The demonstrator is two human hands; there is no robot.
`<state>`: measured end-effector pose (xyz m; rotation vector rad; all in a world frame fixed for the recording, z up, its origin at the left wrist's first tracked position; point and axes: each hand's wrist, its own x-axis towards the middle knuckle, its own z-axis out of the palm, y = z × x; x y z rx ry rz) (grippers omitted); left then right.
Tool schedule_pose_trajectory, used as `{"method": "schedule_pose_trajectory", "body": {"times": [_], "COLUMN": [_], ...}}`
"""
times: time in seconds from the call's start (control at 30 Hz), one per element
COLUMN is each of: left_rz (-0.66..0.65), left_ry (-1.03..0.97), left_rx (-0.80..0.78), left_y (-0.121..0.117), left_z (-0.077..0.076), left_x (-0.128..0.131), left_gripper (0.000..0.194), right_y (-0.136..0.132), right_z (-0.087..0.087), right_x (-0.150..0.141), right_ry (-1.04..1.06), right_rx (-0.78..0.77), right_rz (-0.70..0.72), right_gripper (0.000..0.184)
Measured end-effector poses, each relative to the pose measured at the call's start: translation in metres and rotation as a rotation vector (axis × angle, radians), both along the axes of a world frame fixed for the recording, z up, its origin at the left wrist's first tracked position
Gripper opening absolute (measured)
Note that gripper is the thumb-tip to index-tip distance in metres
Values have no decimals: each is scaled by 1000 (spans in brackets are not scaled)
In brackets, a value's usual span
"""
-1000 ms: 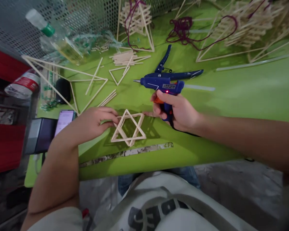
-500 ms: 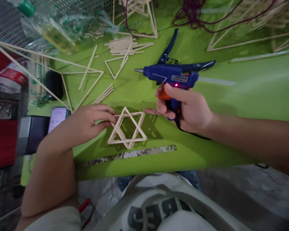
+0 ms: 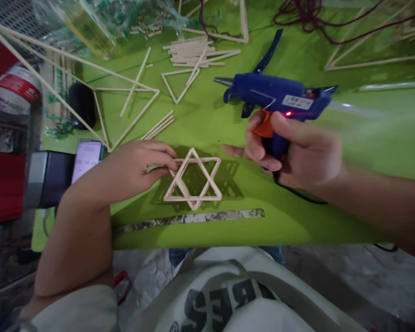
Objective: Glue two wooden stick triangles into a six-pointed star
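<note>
A six-pointed star of thin wooden sticks (image 3: 193, 180) lies flat on the green table (image 3: 349, 152) near its front edge. My left hand (image 3: 138, 166) rests beside it, fingers pinching the star's upper left corner. My right hand (image 3: 293, 150) is wrapped round the handle of a blue glue gun (image 3: 275, 94), a finger on its orange trigger. The gun's red light is on and its nozzle points left, above and to the right of the star. One right finger stretches toward the star's right point.
A small stick triangle (image 3: 178, 83) and a pile of loose sticks (image 3: 193, 50) lie behind the star. A large stick frame (image 3: 100, 87), a phone (image 3: 86, 161) and bottles (image 3: 12, 87) stand at the left. Purple yarn (image 3: 311, 14) and more frames lie at the back.
My right hand has lifted the glue gun and drawn it to the right, away from the star. My left hand has kept its hold on the star's corner.
</note>
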<state>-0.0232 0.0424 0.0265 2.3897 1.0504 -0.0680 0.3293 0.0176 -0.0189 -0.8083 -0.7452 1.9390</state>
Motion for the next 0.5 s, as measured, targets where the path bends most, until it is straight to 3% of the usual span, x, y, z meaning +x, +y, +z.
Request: {"method": "schedule_pose_trajectory", "body": {"times": [0.17, 0.27, 0.43, 0.5], "left_rz": [32, 77, 127, 139], "left_ry": [27, 46, 66, 68], "left_rx": [59, 60, 93, 111], "left_y": [1, 1, 3, 4], "left_z": [2, 4, 5, 5], "left_x": [-4, -4, -2, -1], "left_gripper": [35, 34, 33, 32], "right_y": [0, -2, -9, -12], "right_z": [19, 20, 15, 15], "right_x": [10, 9, 5, 4], "right_ry": [-126, -164, -143, -134], "right_rx": [-18, -32, 10, 42], "right_rz": [179, 199, 193, 184], "right_gripper": [21, 20, 50, 51]}}
